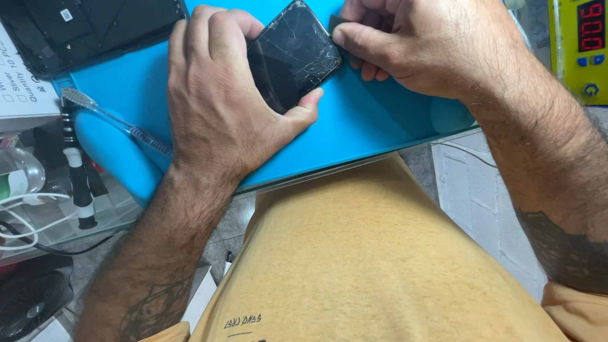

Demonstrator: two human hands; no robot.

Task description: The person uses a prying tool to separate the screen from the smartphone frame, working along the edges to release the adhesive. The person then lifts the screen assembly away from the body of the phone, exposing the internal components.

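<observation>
Head view: left hand [218, 95] grips a cracked black smartphone [292, 56] top centre on the blue mat [373, 123]. Right hand [415, 44] pinches a thin dark pick [334, 25] at its edge. White labelled box [22, 85] upper left; yellow device with red display [579, 47] upper right.
</observation>
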